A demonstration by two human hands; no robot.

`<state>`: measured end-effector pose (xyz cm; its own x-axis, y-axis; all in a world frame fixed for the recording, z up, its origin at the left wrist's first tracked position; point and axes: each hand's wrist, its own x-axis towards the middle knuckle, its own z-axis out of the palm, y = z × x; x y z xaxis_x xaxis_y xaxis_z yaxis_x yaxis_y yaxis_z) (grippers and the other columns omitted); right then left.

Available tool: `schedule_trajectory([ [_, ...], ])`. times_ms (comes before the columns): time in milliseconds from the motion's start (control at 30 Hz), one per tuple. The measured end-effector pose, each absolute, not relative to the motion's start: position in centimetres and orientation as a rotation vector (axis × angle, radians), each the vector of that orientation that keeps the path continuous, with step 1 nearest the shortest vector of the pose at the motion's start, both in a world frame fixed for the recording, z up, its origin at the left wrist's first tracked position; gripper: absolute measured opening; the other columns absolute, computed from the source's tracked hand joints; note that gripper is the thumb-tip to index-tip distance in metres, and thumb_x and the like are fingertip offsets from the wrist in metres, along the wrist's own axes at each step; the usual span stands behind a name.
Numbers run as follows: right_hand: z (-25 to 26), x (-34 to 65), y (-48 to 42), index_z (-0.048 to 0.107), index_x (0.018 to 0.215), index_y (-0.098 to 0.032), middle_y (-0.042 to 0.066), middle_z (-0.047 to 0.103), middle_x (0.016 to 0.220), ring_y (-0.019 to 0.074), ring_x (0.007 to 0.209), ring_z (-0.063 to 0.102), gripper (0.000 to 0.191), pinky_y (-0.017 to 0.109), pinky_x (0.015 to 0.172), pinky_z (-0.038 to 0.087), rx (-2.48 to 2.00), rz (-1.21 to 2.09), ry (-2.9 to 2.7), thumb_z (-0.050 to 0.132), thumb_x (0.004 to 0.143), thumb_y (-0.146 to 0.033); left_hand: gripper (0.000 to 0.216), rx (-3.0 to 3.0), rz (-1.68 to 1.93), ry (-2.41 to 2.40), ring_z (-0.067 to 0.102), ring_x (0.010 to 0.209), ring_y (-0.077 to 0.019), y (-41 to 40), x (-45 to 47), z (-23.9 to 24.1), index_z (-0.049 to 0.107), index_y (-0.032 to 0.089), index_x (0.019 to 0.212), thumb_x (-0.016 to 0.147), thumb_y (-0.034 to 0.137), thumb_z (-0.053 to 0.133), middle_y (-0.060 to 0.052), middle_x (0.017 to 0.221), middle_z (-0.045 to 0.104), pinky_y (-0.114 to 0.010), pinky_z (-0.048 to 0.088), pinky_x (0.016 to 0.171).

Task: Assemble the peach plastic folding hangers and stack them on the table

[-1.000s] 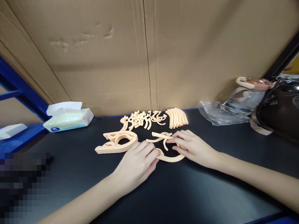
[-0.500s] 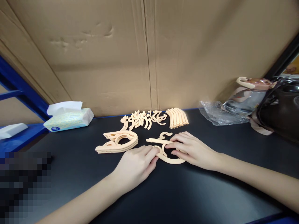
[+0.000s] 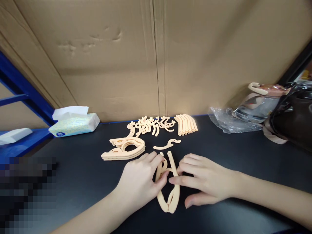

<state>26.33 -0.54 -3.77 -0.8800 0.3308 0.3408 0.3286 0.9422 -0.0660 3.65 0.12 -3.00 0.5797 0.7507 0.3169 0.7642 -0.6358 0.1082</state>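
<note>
A beige plastic folding hanger (image 3: 172, 206) lies in front of me, its two arms folded close together and pointing away from me. My left hand (image 3: 142, 177) grips its left arm between thumb and fingers. On the other side, my right hand (image 3: 203, 178) has its fingers spread; the index fingertip rests on the hanger's right arm, and the thumb stands apart. A loose hanger hook (image 3: 168, 145) lies just beyond. To the left is a stack of folded hangers (image 3: 133, 152).
Several loose hook pieces (image 3: 146, 125) lie in a pile at the back, beside a row of curved hanger arms (image 3: 186, 124). A tissue pack (image 3: 74, 123) is at the left. Plastic wrap (image 3: 224, 122), a water bottle (image 3: 255, 105) and a dark bag (image 3: 292, 120) stand at the right.
The hanger has turned and come nearer to me, its arms now folded closer together. The right hand has moved down and its thumb has spread away. The loose hook is now uncovered.
</note>
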Motion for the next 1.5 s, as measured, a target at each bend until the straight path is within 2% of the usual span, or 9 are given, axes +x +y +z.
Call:
schedule_trajectory([
  [200, -3.5, 26.2, -0.8, 0.061, 0.103, -0.015, 0.005, 0.058, 0.085, 0.0173, 0.076, 0.046, 0.029, 0.03, 0.07, 0.037, -0.53, -0.027, -2.782, 0.043, 0.096, -0.037, 0.013, -2.737, -0.553, -1.175, 0.061, 0.074, -0.0168, -0.1, 3.8, -3.2, 0.058, 0.022, 0.093, 0.08, 0.02, 0.056, 0.002, 0.083, 0.063, -0.025, 0.042, 0.054],
  [367, -3.3, 26.6, -0.3, 0.063, 0.088, -0.017, 0.004, 0.06, 0.078, 0.0159, 0.073, 0.05, 0.029, 0.03, 0.068, 0.04, -0.62, 0.004, -2.668, 0.041, 0.097, -0.033, 0.011, -2.797, -0.469, -1.104, 0.061, 0.076, -0.0171, 0.1, 3.7, -3.2, 0.058, 0.02, 0.088, 0.083, 0.012, 0.051, 0.001, 0.083, 0.065, -0.025, 0.046, 0.057],
  [533, -3.8, 27.9, 1.7, 0.056, 0.119, -0.017, 0.009, 0.057, 0.122, 0.0204, 0.113, 0.049, 0.028, 0.036, 0.096, 0.04, -0.937, -0.07, -2.503, 0.046, 0.095, -0.026, 0.017, -2.891, -0.458, -0.979, 0.063, 0.083, -0.0174, 0.4, 3.4, -3.2, 0.058, 0.019, 0.094, 0.088, 0.008, 0.046, -0.002, 0.095, 0.067, -0.027, 0.052, 0.068],
  [600, -4.1, 28.1, 2.4, 0.054, 0.123, -0.017, 0.009, 0.055, 0.127, 0.0225, 0.119, 0.046, 0.031, 0.042, 0.102, 0.035, -1.0, -0.12, -2.517, 0.046, 0.095, -0.026, 0.021, -2.894, -0.461, -0.934, 0.063, 0.087, -0.0175, 0.5, 3.3, -3.2, 0.057, 0.019, 0.101, 0.089, 0.006, 0.045, -0.003, 0.104, 0.066, -0.027, 0.053, 0.072],
  [767, -3.8, 28.0, 2.1, 0.061, 0.11, -0.017, 0.006, 0.065, 0.095, 0.0193, 0.093, 0.058, 0.025, 0.045, 0.101, 0.034, -1.009, -0.131, -2.494, 0.041, 0.096, -0.024, 0.027, -2.877, -0.386, -0.897, 0.064, 0.084, -0.0162, 0.5, 3.0, -3.2, 0.057, 0.018, 0.103, 0.088, 0.002, 0.041, -0.004, 0.101, 0.065, -0.026, 0.054, 0.07],
  [867, -3.2, 27.9, 1.5, 0.062, 0.105, -0.017, 0.003, 0.065, 0.081, 0.016, 0.075, 0.056, 0.025, 0.038, 0.088, 0.041, -0.93, -0.059, -2.493, 0.039, 0.095, -0.017, 0.024, -2.817, -0.412, -0.844, 0.064, 0.083, -0.0182, 0.7, 2.9, -3.2, 0.059, 0.016, 0.099, 0.087, 0.003, 0.042, -0.005, 0.098, 0.065, -0.028, 0.054, 0.069],
  [1000, -3.0, 28.2, 1.4, 0.062, 0.1, -0.018, 0.003, 0.061, 0.077, 0.0168, 0.073, 0.052, 0.025, 0.032, 0.073, 0.042, -0.891, 0.006, -2.615, 0.039, 0.091, -0.012, 0.024, -2.776, -0.458, -0.79, 0.064, 0.084, -0.0192, 1.1, 2.8, -3.3, 0.061, 0.015, 0.096, 0.086, 0.003, 0.043, -0.006, 0.096, 0.067, -0.029, 0.054, 0.069],
  [1200, -2.9, 28.4, 1.6, 0.062, 0.098, -0.019, 0.003, 0.06, 0.084, 0.0167, 0.08, 0.052, 0.025, 0.032, 0.077, 0.041, -0.914, 0.051, -2.694, 0.043, 0.086, -0.008, 0.031, -2.739, -0.424, -0.808, 0.064, 0.088, -0.0215, 1.1, 2.9, -3.2, 0.061, 0.012, 0.105, 0.082, 0.006, 0.042, -0.01, 0.102, 0.067, -0.031, 0.054, 0.07],
  [1500, -3.0, 28.3, 1.4, 0.064, 0.102, -0.018, 0.004, 0.06, 0.088, 0.017, 0.083, 0.053, 0.021, 0.031, 0.075, 0.042, -0.835, -0.007, -2.754, 0.043, 0.096, -0.02, 0.031, -2.781, -0.429, -0.897, 0.063, 0.093, -0.0231, 1.1, 3.0, -3.4, 0.06, 0.012, 0.109, 0.087, 0.013, 0.038, -0.011, 0.108, 0.064, -0.035, 0.055, 0.074],
])
